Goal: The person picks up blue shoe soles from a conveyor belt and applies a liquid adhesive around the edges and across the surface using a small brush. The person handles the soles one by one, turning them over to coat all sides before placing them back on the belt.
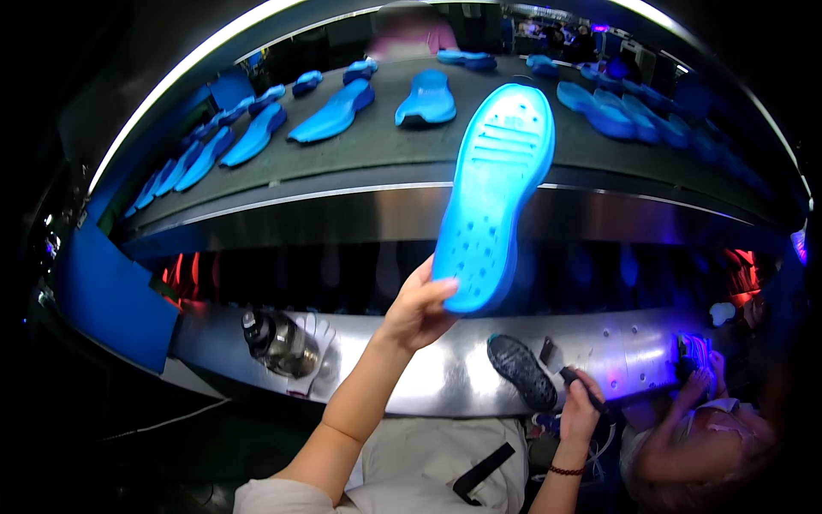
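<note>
My left hand [417, 310] holds up a glowing blue shoe sole [495, 190] by its heel end, tread side toward me, toe pointing up and slightly right. It hangs in front of a dark conveyor belt [402, 146]. My right hand [580, 407] grips a dark brush-like tool [582, 387] low at the metal ledge [428, 377]. Just left of that hand a dark oval pad [522, 370] lies on the ledge.
Several blue soles [336, 111] lie spread along the belt under violet light. A dark bottle [272, 341] and a white glove [318, 336] rest on the ledge at left. Another person's hands [698, 390] work at the lower right. A blue panel [111, 291] stands at left.
</note>
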Available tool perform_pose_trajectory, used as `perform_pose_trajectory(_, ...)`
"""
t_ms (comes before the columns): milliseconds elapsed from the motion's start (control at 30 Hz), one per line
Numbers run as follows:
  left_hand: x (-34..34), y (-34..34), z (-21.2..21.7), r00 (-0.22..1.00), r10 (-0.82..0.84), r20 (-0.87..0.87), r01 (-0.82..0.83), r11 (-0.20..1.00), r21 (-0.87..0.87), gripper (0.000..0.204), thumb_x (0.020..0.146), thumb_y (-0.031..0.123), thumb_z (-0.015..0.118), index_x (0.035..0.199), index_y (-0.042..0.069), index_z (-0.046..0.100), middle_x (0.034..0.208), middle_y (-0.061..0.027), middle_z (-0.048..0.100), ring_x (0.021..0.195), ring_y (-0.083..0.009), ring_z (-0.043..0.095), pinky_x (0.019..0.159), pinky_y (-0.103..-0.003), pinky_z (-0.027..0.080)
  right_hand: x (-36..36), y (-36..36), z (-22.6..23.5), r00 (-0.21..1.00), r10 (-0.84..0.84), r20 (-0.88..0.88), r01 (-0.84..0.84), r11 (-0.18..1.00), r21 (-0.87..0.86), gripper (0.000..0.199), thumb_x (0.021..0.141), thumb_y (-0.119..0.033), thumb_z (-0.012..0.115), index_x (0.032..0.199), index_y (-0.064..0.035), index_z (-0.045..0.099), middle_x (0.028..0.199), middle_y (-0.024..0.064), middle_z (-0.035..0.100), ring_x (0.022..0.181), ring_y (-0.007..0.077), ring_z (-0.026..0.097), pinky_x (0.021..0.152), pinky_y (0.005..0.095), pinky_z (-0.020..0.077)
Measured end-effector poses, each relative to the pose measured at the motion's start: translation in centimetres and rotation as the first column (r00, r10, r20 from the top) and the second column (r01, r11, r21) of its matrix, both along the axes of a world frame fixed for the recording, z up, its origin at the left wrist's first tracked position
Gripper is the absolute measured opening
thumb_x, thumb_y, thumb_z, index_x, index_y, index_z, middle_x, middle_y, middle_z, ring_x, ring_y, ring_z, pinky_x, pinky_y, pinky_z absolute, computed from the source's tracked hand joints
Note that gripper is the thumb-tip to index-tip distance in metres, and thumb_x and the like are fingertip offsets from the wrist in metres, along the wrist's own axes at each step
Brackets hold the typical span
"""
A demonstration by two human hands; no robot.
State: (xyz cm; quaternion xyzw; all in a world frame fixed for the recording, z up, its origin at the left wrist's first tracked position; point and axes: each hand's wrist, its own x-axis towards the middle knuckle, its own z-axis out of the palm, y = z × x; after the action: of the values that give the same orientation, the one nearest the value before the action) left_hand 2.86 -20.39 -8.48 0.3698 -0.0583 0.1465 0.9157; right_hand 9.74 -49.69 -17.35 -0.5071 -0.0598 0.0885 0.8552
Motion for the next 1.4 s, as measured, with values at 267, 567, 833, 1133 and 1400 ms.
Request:
perform_pose_trajectory(267, -5.4, -6.1, -11.7, 0.743, -0.402, -0.535, 0.349, 0.915, -0.203, 0.076, 0.083, 0.061, 0.041, 0.131, 0.003, 0.033, 0.117, -0.0228, 0.049, 0.104, -0.0333, 0.053, 0.09, -0.044, 0.044, -1.2, 2.1, 2.9, 0.95, 0.3, 0.089, -0.307, 0.948, 0.085, 0.025, 0.072, 0.003, 0.055, 0.097, 0.0091, 0.058, 0.103, 0.0223, 0.059, 0.098, 0.0298, 0.057, 0.095, 0.0393, 0.0383)
perform_pose_trajectory(567, -5.1, -8.9, -11.6, 0.875, -0.453, -0.17, 0.303, 0.787, -0.537, 0.096, 0.077, 0.075, 0.002, 0.13, 0.004, 0.036, 0.115, -0.0193, 0.051, 0.102, -0.0332, 0.053, 0.091, -0.045, 0.041, 0.6, 8.4, 1.2, 0.948, 0.306, -0.084, -0.313, 0.945, -0.097, 0.019, 0.078, 0.001, 0.057, 0.096, 0.0054, 0.06, 0.089, 0.0128, 0.064, 0.078, 0.0149, 0.06, 0.075, 0.0252, 0.0471)
perform_pose_trajectory(833, -4.1, -9.1, -12.3, 0.856, -0.19, -0.481, -0.026, 0.914, -0.406, 0.083, 0.082, 0.069, 0.01, 0.13, 0.007, 0.037, 0.123, -0.0133, 0.047, 0.115, -0.0254, 0.044, 0.1, -0.041, 0.032, -3.2, 12.0, 3.5, 0.558, 0.469, 0.684, 0.197, 0.726, -0.659, 0.014, 0.07, -0.003, 0.066, 0.084, -0.0009, 0.065, 0.075, 0.0112, 0.064, 0.073, 0.0215, 0.063, 0.067, 0.0291, 0.0474)
perform_pose_trajectory(1133, -6.0, -5.7, -9.7, 0.892, -0.251, -0.377, 0.089, 0.913, -0.398, 0.091, 0.079, 0.072, 0.002, 0.127, 0.004, 0.039, 0.108, -0.0178, 0.054, 0.097, -0.0291, 0.055, 0.087, -0.043, 0.045, -3.6, 6.6, 7.3, 0.533, 0.794, 0.292, -0.523, 0.581, -0.624, 0.018, 0.071, -0.002, 0.066, 0.088, 0.0007, 0.066, 0.086, 0.0139, 0.065, 0.079, 0.0204, 0.063, 0.072, 0.0281, 0.0485)
perform_pose_trajectory(1400, -5.8, -7.8, -6.9, 0.926, -0.236, -0.295, 0.102, 0.908, -0.406, 0.082, 0.083, 0.069, 0.01, 0.133, 0.009, 0.034, 0.125, -0.0137, 0.046, 0.111, -0.0264, 0.048, 0.096, -0.042, 0.038, -3.4, 8.2, 10.0, 0.429, 0.735, 0.524, -0.411, 0.676, -0.611, 0.017, 0.067, 0.0, 0.065, 0.084, 0.0022, 0.066, 0.087, 0.0143, 0.065, 0.08, 0.023, 0.063, 0.076, 0.0314, 0.0492)
